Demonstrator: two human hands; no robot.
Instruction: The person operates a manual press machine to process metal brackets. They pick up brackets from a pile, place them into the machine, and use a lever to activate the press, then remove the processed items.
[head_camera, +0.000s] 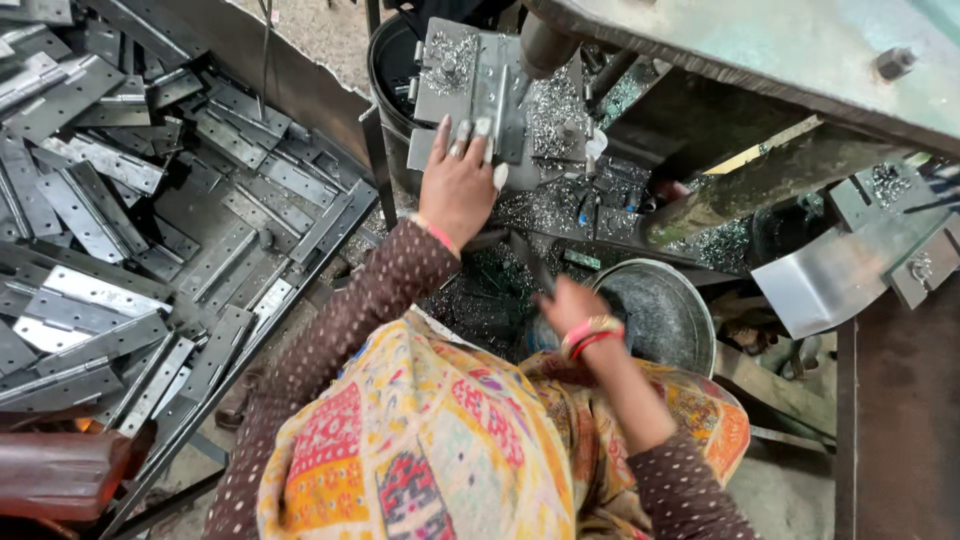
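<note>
Here the left hand (458, 185) is pressing flat, fingers spread, on a grey metal hinge (497, 95) that is lying on the small machine plate (445, 60) under the round spindle (545, 45); its grip is lying open on the hinge rather than closing round it. The right hand (568, 305) is hovering blurred beside the round metal bowl (665, 310), and whether its grip is closed on anything I cannot tell. Judging by the metal shavings (555, 110) that are littering the plate and the tabletop (560, 215) round it, a good deal of work seems to be done already. A large heap of hinges (120, 220) is lying to the left in a tray (345, 215); whether those are finished or waiting is not showing, so how much is left is staying uncertain
</note>
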